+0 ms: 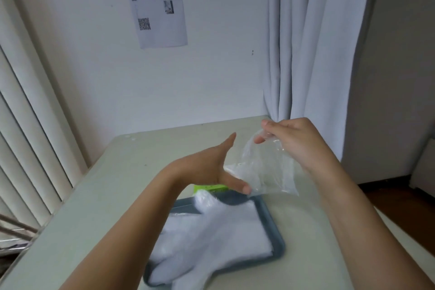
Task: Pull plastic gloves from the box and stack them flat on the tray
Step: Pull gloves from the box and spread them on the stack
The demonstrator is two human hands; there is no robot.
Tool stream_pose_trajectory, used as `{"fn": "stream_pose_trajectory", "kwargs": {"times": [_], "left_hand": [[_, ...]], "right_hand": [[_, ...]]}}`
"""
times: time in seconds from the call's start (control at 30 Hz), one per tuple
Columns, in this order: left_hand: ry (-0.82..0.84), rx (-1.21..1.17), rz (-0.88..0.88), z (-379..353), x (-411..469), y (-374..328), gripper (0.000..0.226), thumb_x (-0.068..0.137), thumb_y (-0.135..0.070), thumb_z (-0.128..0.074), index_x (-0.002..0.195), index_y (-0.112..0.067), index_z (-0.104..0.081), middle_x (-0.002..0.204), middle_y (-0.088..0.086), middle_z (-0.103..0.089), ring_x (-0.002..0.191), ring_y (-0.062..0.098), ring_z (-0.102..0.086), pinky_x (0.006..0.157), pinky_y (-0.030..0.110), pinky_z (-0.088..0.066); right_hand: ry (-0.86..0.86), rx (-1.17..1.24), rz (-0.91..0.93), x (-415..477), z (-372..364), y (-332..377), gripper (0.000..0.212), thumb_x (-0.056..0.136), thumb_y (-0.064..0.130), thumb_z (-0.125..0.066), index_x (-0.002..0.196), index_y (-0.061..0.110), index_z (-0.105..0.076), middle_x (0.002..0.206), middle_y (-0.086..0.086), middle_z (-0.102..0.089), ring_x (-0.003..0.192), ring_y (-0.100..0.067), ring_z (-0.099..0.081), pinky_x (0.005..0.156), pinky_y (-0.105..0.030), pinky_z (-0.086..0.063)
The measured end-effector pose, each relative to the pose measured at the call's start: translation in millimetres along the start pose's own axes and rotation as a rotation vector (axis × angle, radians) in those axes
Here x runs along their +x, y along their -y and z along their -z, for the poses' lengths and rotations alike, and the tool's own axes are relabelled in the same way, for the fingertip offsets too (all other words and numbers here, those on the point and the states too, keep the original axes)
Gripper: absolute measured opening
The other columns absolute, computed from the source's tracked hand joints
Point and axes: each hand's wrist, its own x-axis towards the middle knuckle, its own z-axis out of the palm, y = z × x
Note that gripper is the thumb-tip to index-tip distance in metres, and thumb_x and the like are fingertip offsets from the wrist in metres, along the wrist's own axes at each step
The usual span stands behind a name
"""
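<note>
Counter (113,183), pale and set into a corner beside a curtain (306,42), carries a grey tray (279,246) placed close to the person, within easy reach of both hands. On the tray lies a stack of gloves (211,238), white and laid flat, its finger ends spilling over the near rim, seemingly because the pile is longer than the tray. Above the tray's far end hangs a single clear glove (266,172), lifted free, probably so it can fall open before being laid down. The right hand (294,141) pinches its upper edge between thumb and fingertips. The left hand (211,167) is spread with fingers straight at the glove's lower part, apparently to steady or smooth it, and grips nothing. The green box (209,188) shows only as a sliver behind the left hand, just beyond the tray, near enough for the next pull.
</note>
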Motion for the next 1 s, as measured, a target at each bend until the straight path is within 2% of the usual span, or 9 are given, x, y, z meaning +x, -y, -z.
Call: {"fn": "stream_pose_trajectory", "kwargs": {"times": [0.17,0.3,0.4,0.5,0.6,0.7,0.8,0.93,1.0], "left_hand": [[-0.1,-0.339,-0.181,-16,-19,-25,0.117,0.063,-0.064,-0.076,0.153,-0.032,-0.01,0.152,-0.015,-0.034,0.14,0.001,-0.029,0.113,0.025,-0.025],[-0.205,-0.424,-0.174,-26,-24,-30,0.051,0.076,-0.042,-0.077,0.12,-0.026,-0.059,0.11,-0.013,-0.068,0.102,-0.001,-0.061,0.093,0.021,-0.045],[-0.317,-0.519,-0.079,-29,-26,-25,0.004,0.084,-0.011,-0.069,0.087,-0.014,-0.07,0.076,-0.004,-0.071,0.074,0.007,-0.066,0.079,0.027,-0.054],[-0.301,-0.8,-0.02,-32,-29,-13,0.013,0.09,-0.001,-0.058,0.093,-0.005,-0.07,0.088,0.01,-0.075,0.084,0.023,-0.072,0.088,0.034,-0.056],[-0.304,-0.984,0.048,-41,-36,1,0.021,0.091,0.004,-0.051,0.087,-0.002,-0.071,0.087,0.011,-0.074,0.079,0.024,-0.069,0.079,0.035,-0.054],[-0.283,-1.093,0.069,-52,-42,16,0.025,0.091,-0.001,-0.053,0.08,-0.004,-0.076,0.086,0.009,-0.074,0.077,0.021,-0.065,0.07,0.028,-0.048],[-0.261,-1.216,0.018,-56,-48,24,0.022,0.072,-0.007,-0.072,0.093,0.001,-0.074,0.086,0.012,-0.068,0.077,0.021,-0.063,0.066,0.022,-0.049],[-0.291,-1.441,-0.075,-56,-45,28,0.037,0.074,0.011,-0.059,0.11,0.0,-0.063,0.089,0.014,-0.067,0.08,0.023,-0.067,0.066,0.024,-0.054],[-0.315,-1.462,-0.097,-54,-45,31,0.038,0.083,0.012,-0.049,0.115,-0.002,-0.062,0.091,0.013,-0.067,0.083,0.024,-0.067,0.07,0.026,-0.055]], "right_hand": [[0.087,-0.128,0.002,-14,-10,12,0.032,0.091,0.034,-0.059,0.065,0.023,-0.073,0.075,0.012,-0.074,0.082,0.004,-0.065,0.074,-0.015,-0.044],[0.152,-0.212,-0.021,-20,-19,19,0.032,0.091,0.038,-0.059,0.068,0.02,-0.073,0.08,-0.002,-0.074,0.084,-0.01,-0.067,0.077,-0.022,-0.046],[0.305,-0.24,-0.063,-26,-24,24,0.05,0.087,0.059,-0.051,0.085,0.016,-0.077,0.092,0.001,-0.074,0.093,-0.007,-0.064,0.09,-0.023,-0.041],[0.385,-0.145,-0.001,-32,-23,20,0.057,0.074,0.076,-0.048,0.094,0.031,-0.076,0.102,0.01,-0.073,0.1,-0.005,-0.063,0.094,-0.026,-0.042],[0.171,-0.037,-0.015,-36,-24,-3,0.045,0.079,0.052,-0.067,0.118,0.03,-0.065,0.119,0.017,-0.063,0.112,0.001,-0.056,0.089,-0.02,-0.04],[0.072,-0.075,-0.188,-39,-25,-38,0.08,0.073,0.047,-0.076,0.141,0.02,-0.043,0.142,0.006,-0.045,0.13,-0.01,-0.043,0.1,-0.025,-0.035],[0.148,0.227,-0.374,-45,-26,-65,0.059,0.073,0.041,-0.074,0.121,0.008,-0.061,0.118,0.001,-0.065,0.109,-0.01,-0.061,0.097,-0.024,-0.044],[0.312,0.685,-0.721,-46,-37,-87,0.06,0.068,0.041,-0.072,0.114,0.003,-0.066,0.111,-0.01,-0.07,0.103,-0.022,-0.065,0.089,-0.035,-0.052],[0.389,0.82,-0.747,-45,-45,-88,0.051,0.063,0.036,-0.082,0.104,0.006,-0.073,0.111,-0.009,-0.07,0.099,-0.022,-0.067,0.084,-0.037,-0.055]]}}
